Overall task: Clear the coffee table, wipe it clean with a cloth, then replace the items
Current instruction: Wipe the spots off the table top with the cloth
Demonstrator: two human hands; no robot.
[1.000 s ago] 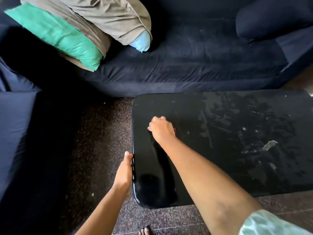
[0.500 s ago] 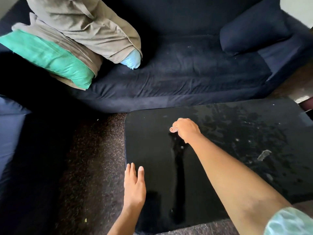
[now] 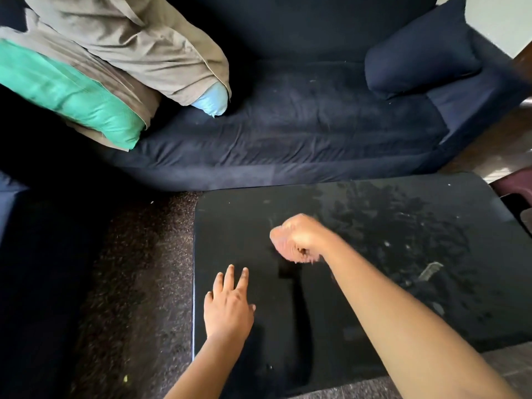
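The black glossy coffee table [image 3: 374, 326] fills the lower right. My right hand [image 3: 299, 240] is balled over the table's left half, curled round a small pinkish cloth [image 3: 280, 243]; the hand and the cloth are blurred. My left hand [image 3: 229, 306] lies flat on the tabletop near its left edge, fingers straight and spread. The table's left half looks dark and clean. Its right half carries grey smears and a small pale scrap [image 3: 430, 270].
A dark blue sofa [image 3: 288, 133] stands just behind the table, with green and tan pillows [image 3: 86, 73] at its left and a navy cushion [image 3: 420, 53] at its right. Dark speckled carpet [image 3: 138, 283] lies left of the table. A maroon object [image 3: 515, 182] shows at the right edge.
My left hand went from the table's left edge onto the top and now lies flat. My right hand with the cloth moved rightward and nearer. The view shifted left and up.
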